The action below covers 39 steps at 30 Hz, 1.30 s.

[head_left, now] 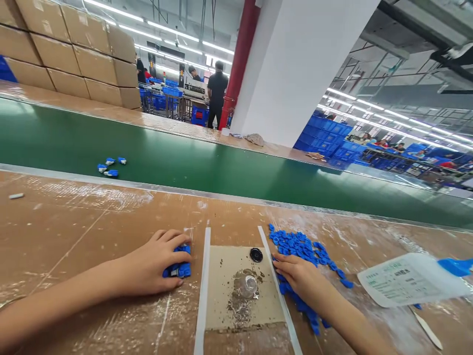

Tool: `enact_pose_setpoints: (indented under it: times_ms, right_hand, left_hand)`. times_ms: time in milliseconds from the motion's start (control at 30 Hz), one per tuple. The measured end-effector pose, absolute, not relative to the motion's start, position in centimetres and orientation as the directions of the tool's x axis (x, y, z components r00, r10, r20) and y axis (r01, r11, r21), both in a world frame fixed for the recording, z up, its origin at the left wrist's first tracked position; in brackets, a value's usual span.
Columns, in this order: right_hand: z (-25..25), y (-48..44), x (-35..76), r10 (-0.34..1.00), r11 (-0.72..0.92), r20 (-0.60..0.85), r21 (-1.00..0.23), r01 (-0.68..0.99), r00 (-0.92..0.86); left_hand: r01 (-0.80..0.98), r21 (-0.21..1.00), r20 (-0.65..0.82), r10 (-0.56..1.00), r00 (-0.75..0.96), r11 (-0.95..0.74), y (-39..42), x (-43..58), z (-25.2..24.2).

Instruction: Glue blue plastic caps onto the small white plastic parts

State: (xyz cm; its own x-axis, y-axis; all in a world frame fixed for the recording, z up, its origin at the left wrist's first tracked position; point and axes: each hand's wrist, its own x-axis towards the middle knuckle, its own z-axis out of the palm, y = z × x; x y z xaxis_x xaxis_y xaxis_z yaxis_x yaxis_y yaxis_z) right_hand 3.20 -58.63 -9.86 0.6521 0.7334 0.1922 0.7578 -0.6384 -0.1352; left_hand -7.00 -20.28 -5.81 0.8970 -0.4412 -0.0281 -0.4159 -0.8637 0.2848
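My left hand [160, 261] rests on the table with its fingers curled around several blue plastic parts [182, 270], some showing a pale or metallic bit. At the left edge of a pile of small blue plastic pieces [295, 244] is my right hand [297, 272]. Its fingertips are pressed together, and whatever they pinch is hidden. Between my hands, a beige sheet [221, 305] lies flanked by white strips. A small clear dome-like piece [250, 286] stands on it in a wet, speckled patch, with a black round cap [256, 255] farther back.
Beyond the table runs a green conveyor belt [166, 153] carrying several blue parts [112, 172]. A white bottle with a blue top [406, 281] lies at right, near a pale flat stick [428, 330]. Cardboard boxes [81, 64] are stacked at far left; people stand in the background.
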Motion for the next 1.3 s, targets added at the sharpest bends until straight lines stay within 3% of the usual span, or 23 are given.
enact_pose_setpoints:
  times_ms: [200,300,367,433,533,700,767,833,933,1000,1133,1300]
  right_hand:
    - [-8.9,-58.0,3.0,0.701,-0.658,0.219,-0.169,0.734,0.679]
    - [-7.8,-57.4,1.6,0.658,-0.661,0.295,-0.214,0.719,0.693]
    - [-7.1,-56.6,-0.1,0.649,-0.621,0.341,-0.28,0.733,0.68]
    - [-6.5,-55.6,-1.8,0.676,-0.534,0.369,-0.351,0.769,0.638]
    - [-6.2,-54.3,-3.5,0.729,-0.449,0.391,-0.345,0.824,0.562]
    - [-6.6,-53.7,-3.7,0.742,-0.469,0.384,-0.287,0.835,0.549]
    - [-6.6,-53.6,-4.0,0.714,-0.453,0.398,-0.365,0.813,0.576]
    - [-6.7,-53.2,-4.7,0.654,-0.405,0.41,-0.52,0.752,0.636]
    - [-7.4,-52.2,-6.3,0.517,-0.241,0.402,-0.779,0.579,0.756]
    - [-8.1,-51.4,-7.4,0.478,-0.109,0.361,-0.88,0.462,0.801]
    - [-9.1,-49.7,-9.1,0.499,0.023,0.297,-0.943,0.331,0.814]
    - [-9.6,-48.0,-10.2,0.413,0.074,0.261,-0.964,0.254,0.872]
  left_hand:
    - [-0.549,0.321,0.188,-0.517,0.835,-0.771,-20.4,-7.4,-6.7]
    - [-0.536,0.468,0.252,-0.476,0.843,-0.702,-21.4,-8.0,-6.4]
    - [-0.437,0.655,0.181,-0.433,0.883,-0.617,-22.2,-8.5,-6.1]
    - [-0.212,0.844,0.009,-0.383,0.924,-0.492,-23.0,-8.9,-6.0]
    - [0.166,0.963,-0.231,-0.335,0.914,-0.212,-23.6,-9.1,-6.4]
    - [0.359,0.926,-0.298,-0.351,0.888,0.121,-24.1,-8.9,-7.3]
    - [0.387,0.899,-0.291,-0.381,0.877,0.203,-24.4,-9.0,-7.4]
    - [0.398,0.877,-0.272,-0.404,0.874,0.27,-24.9,-9.3,-7.6]
    - [0.399,0.848,-0.237,-0.423,0.874,0.348,-25.8,-10.1,-7.8]
    - [0.396,0.834,-0.217,-0.432,0.876,0.384,-26.3,-10.7,-7.9]
    - [0.397,0.817,-0.192,-0.451,0.871,0.418,-26.8,-11.5,-7.7]
    - [0.405,0.796,-0.181,-0.461,0.869,0.45,-27.0,-11.7,-7.7]
